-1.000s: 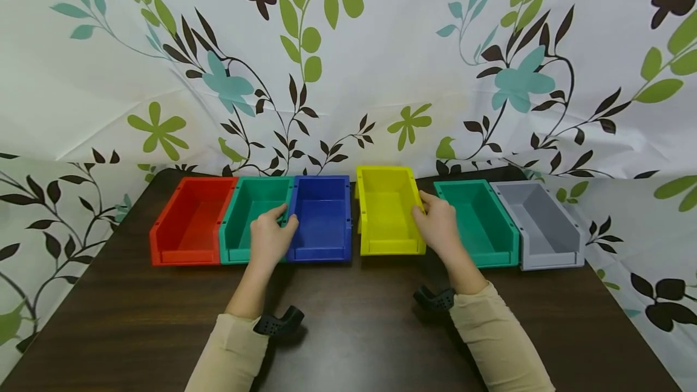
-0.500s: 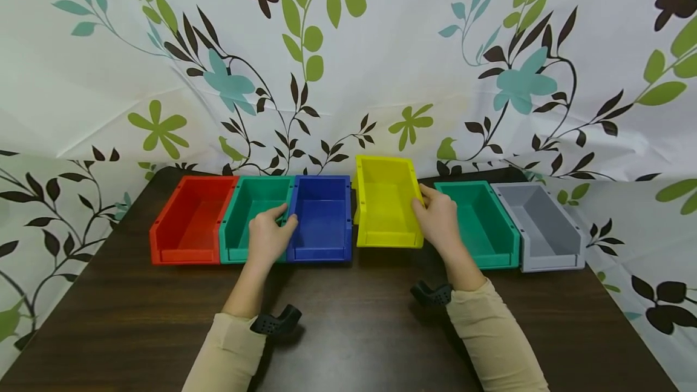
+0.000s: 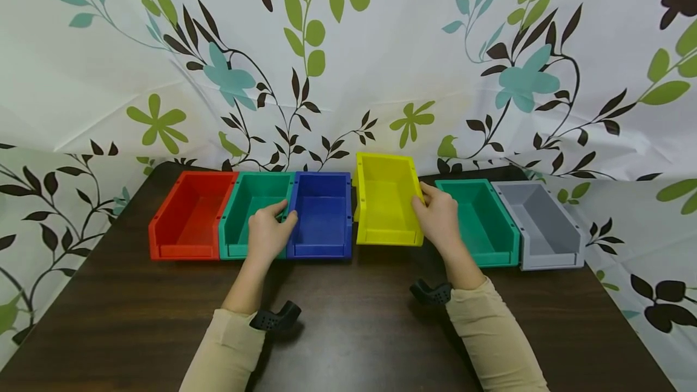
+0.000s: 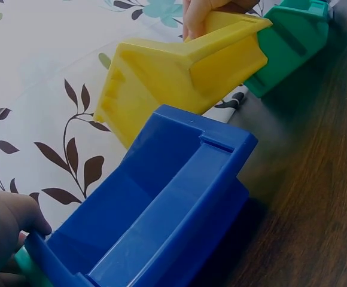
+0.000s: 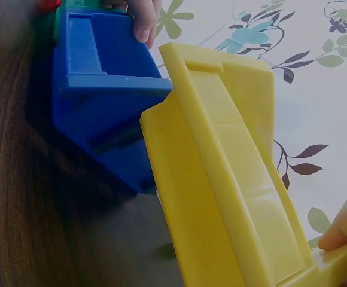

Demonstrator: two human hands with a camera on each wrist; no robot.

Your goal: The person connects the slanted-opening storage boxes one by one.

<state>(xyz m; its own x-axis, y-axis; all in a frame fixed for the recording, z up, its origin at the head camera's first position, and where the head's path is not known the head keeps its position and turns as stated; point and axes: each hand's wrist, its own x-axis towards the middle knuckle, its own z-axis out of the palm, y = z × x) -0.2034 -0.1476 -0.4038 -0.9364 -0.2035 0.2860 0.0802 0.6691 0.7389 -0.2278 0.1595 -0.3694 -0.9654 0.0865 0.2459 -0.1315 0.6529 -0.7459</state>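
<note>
- While the right hand (image 3: 438, 215) pinches the right side wall of the yellow bin (image 3: 386, 198), this bin seems to be held up from the dark table (image 3: 348, 331), a little tilted, between the blue bin (image 3: 321, 216) and the right green bin (image 3: 476, 216).
- The left hand (image 3: 268, 231) grips at the place where the blue bin meets the left green bin (image 3: 253, 192). Its thumb is on the blue rim and its fingers go over to the green side; whether it pinches both walls together, I cannot tell exactly.
- On the far left stands the red bin (image 3: 198, 204), touching the left green bin; on the far right the grey bin (image 3: 536, 222) stands just beside the right green bin. Behind the row hangs a cloth (image 3: 348, 95) with leaves and flowers.
- From the head view, the yellow bin is just beside the blue one, and its front edge lies farther from the person than the front edges of the others. Whether yellow and blue touch, the pictures do not make sure.
- In my judgement, the step in hand is to fit the yellow bin's side to the blue bin's side, with the left hand steadying the neighbours.
- The next move would call for bringing the two walls parallel, then lowering the yellow bin with its front in line, without pushing the blue one away.
</note>
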